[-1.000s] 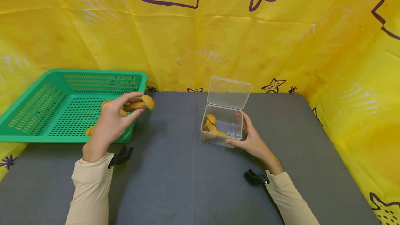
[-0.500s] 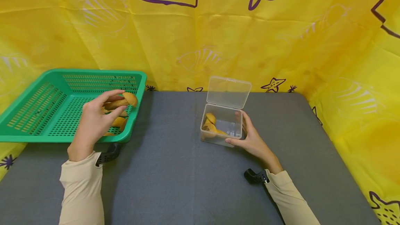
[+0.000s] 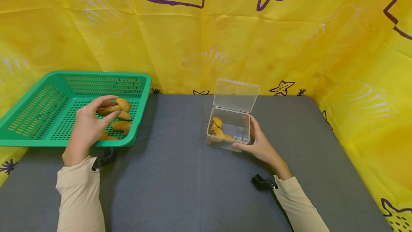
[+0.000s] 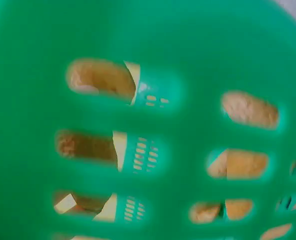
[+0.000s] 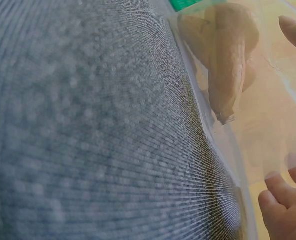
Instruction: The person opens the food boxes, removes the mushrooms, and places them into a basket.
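Note:
My left hand (image 3: 87, 122) pinches a yellow-brown mushroom (image 3: 123, 105) by its stem, between thumb and fingers, inside the right part of the green basket (image 3: 96, 143). More mushrooms (image 3: 121, 127) lie below it on the basket floor, partly covered by the hand. In the left wrist view the slotted basket wall (image 4: 188, 50) fills the picture and hides most of the hand. My right hand (image 3: 260, 146) grips the right side of a clear plastic box (image 3: 222, 145), whose hinged lid (image 3: 236, 96) stands up. Mushrooms (image 3: 217, 132) lie in its left half, also seen through the wall in the right wrist view.
A dark grey cloth (image 3: 170, 174) covers the table. Yellow patterned fabric (image 3: 199, 38) hangs behind it and along the right. The basket stands at the back left, the box right of centre, with a stretch of cloth between them.
My left hand has moved left and down with the mushroom, from over the basket's right rim to inside it, uncovering mushrooms there. The right hand and box have stayed put.

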A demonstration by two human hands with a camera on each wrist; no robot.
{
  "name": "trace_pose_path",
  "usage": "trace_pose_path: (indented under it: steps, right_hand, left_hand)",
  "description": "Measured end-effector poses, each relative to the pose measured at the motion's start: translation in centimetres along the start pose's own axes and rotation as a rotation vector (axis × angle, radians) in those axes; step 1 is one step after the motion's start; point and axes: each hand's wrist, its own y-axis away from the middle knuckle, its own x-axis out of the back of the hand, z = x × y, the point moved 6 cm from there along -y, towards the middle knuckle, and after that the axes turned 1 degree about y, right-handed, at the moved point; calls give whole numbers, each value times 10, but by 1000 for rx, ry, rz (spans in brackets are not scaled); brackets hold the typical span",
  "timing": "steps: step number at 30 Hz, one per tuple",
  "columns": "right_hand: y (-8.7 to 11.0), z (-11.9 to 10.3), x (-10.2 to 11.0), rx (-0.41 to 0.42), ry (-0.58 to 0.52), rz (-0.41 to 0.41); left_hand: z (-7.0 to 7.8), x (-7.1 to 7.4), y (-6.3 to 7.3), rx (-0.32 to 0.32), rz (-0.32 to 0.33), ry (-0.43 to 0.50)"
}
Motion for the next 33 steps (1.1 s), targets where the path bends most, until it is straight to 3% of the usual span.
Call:
trace_pose_path:
  steps: [13, 33]
  right_hand:
    - [0, -1, 0, -9, -5, -2]
    - [1, -2, 1, -12, 9, 3]
  left_hand:
    - [-23, 8, 5, 83, -117, -115]
    - [-34, -9, 0, 162, -352, -164]
